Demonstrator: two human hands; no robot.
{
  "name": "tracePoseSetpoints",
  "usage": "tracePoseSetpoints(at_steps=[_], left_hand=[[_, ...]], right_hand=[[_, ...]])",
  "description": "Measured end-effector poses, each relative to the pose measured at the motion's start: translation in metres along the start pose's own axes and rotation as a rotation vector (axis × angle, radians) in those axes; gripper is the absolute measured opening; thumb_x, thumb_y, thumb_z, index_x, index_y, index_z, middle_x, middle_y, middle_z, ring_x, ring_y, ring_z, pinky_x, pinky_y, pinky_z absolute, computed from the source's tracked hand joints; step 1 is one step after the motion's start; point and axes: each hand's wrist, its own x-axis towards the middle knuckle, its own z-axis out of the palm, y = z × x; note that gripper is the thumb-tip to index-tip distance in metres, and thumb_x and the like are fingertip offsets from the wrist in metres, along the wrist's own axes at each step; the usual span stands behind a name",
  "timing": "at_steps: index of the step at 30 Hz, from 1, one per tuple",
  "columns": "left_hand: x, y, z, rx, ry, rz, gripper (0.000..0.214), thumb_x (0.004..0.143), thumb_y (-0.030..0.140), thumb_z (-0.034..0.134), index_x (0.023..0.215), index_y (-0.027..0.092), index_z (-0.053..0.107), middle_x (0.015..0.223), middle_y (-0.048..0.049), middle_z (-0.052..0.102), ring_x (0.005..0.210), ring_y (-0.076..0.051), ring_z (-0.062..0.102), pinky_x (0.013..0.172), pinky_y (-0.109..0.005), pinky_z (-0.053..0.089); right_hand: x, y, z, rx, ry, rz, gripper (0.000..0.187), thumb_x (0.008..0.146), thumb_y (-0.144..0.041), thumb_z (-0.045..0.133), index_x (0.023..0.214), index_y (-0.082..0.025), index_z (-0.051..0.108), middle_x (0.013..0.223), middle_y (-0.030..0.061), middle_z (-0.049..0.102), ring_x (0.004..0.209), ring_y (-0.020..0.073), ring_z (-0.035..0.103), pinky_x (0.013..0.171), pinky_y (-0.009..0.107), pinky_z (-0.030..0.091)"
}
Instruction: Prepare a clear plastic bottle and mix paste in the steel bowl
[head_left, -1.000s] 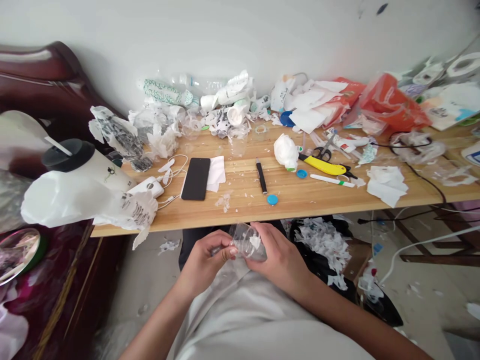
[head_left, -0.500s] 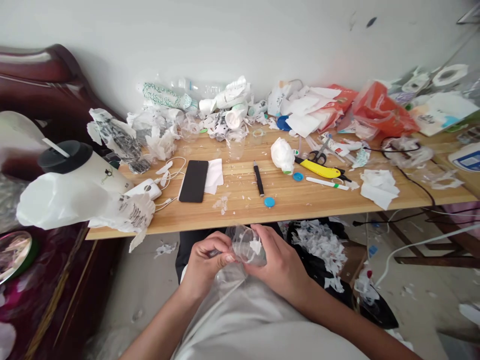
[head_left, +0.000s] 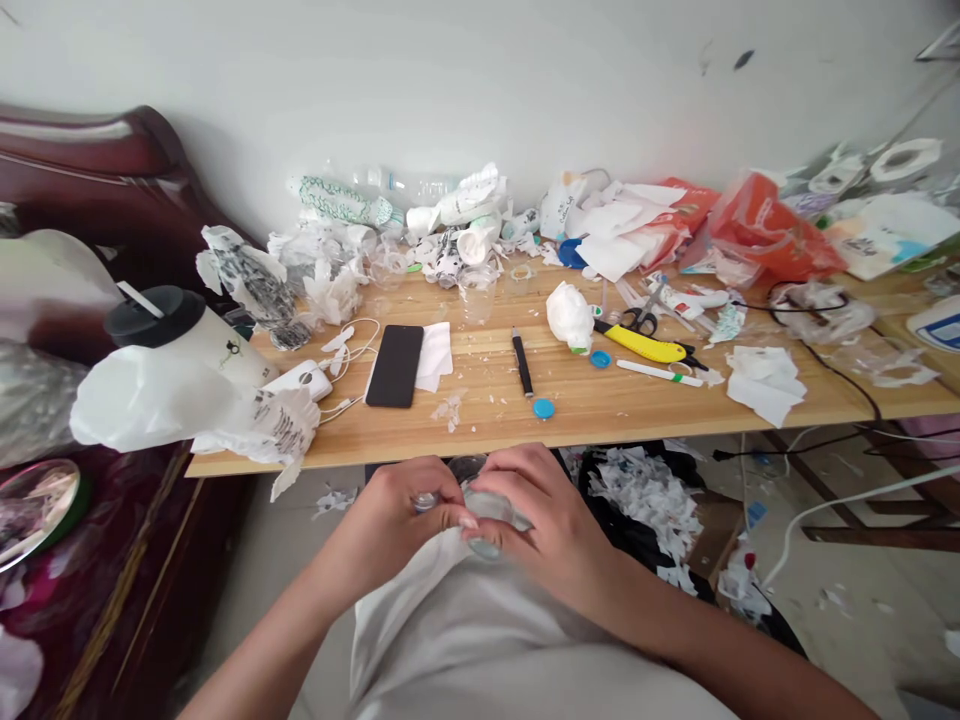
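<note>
Both hands meet in front of my chest, below the front edge of the wooden table (head_left: 600, 410). My left hand (head_left: 397, 520) and my right hand (head_left: 536, 525) are closed round a clear plastic bottle piece (head_left: 487, 505), which is mostly hidden under the fingers. The left thumb and fingers pinch its left end. The right hand covers its top and right side. A white shirt lies just below the hands.
On the table lie a black phone (head_left: 394, 365), a black pen (head_left: 522, 362), blue caps (head_left: 544, 408), a yellow utility knife (head_left: 646, 343), scissors (head_left: 640, 320), crumpled paper and an orange bag (head_left: 772, 235). A black bag of white scraps (head_left: 645, 495) sits under the table. A lidded cup (head_left: 187, 335) stands at left.
My right hand has closed over the top of the clear plastic piece, hiding most of it, and both hands have drawn in toward my chest. The view has shifted slightly.
</note>
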Motion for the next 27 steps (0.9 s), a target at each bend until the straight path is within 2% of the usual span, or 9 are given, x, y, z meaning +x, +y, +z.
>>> tracePoseSetpoints(at_steps=[3, 5, 10, 16, 20, 27], left_hand=[[0.006, -0.002, -0.007, -0.054, -0.112, -0.069, 0.009, 0.088, 0.032, 0.075, 0.088, 0.023, 0.076, 0.093, 0.0, 0.072, 0.081, -0.013, 0.061, 0.077, -0.025, 0.045], [0.011, -0.004, -0.009, -0.067, -0.13, -0.114, 0.01, 0.087, 0.031, 0.074, 0.094, 0.024, 0.076, 0.098, 0.0002, 0.073, 0.084, -0.013, 0.061, 0.08, -0.025, 0.046], [0.024, -0.007, -0.002, -0.09, -0.129, -0.155, 0.01, 0.086, 0.031, 0.073, 0.088, 0.021, 0.075, 0.09, 0.0012, 0.073, 0.083, -0.013, 0.062, 0.079, -0.025, 0.045], [0.025, -0.004, 0.004, -0.054, -0.099, -0.142, 0.007, 0.084, 0.026, 0.074, 0.083, 0.02, 0.073, 0.086, 0.0026, 0.073, 0.08, -0.013, 0.061, 0.076, -0.025, 0.044], [0.021, -0.003, 0.005, -0.079, -0.13, -0.122, 0.007, 0.085, 0.024, 0.074, 0.08, 0.019, 0.074, 0.085, 0.001, 0.072, 0.079, -0.013, 0.063, 0.075, -0.025, 0.045], [0.022, -0.012, 0.005, -0.243, -0.198, -0.045, 0.006, 0.085, 0.018, 0.073, 0.08, 0.017, 0.075, 0.084, -0.0025, 0.072, 0.078, -0.013, 0.067, 0.075, -0.025, 0.05]], right_hand=[[0.014, 0.003, -0.008, 0.043, -0.096, 0.096, 0.005, 0.095, -0.023, 0.067, 0.1, -0.02, 0.066, 0.101, 0.0061, 0.062, 0.102, 0.0208, 0.057, 0.089, 0.036, 0.049], [0.023, 0.005, -0.016, 0.09, -0.207, 0.175, 0.001, 0.095, -0.019, 0.066, 0.096, -0.019, 0.067, 0.098, 0.0053, 0.062, 0.102, 0.0201, 0.057, 0.09, 0.035, 0.048], [0.042, 0.01, -0.031, 0.103, -0.425, 0.273, 0.009, 0.095, -0.015, 0.062, 0.089, -0.018, 0.066, 0.095, 0.004, 0.061, 0.101, 0.0192, 0.055, 0.089, 0.034, 0.044], [0.051, 0.018, -0.031, 0.183, -0.511, 0.165, 0.017, 0.092, -0.003, 0.061, 0.082, -0.017, 0.064, 0.087, 0.001, 0.062, 0.093, 0.0166, 0.054, 0.088, 0.032, 0.041], [0.049, 0.023, -0.028, 0.315, -0.488, 0.132, 0.017, 0.089, -0.004, 0.067, 0.078, -0.017, 0.066, 0.083, 0.0001, 0.064, 0.088, 0.0151, 0.055, 0.085, 0.03, 0.041], [0.047, 0.032, -0.027, 0.477, -0.503, -0.05, 0.017, 0.093, -0.01, 0.066, 0.079, -0.019, 0.067, 0.082, 0.0001, 0.067, 0.086, 0.0145, 0.055, 0.088, 0.033, 0.04]])
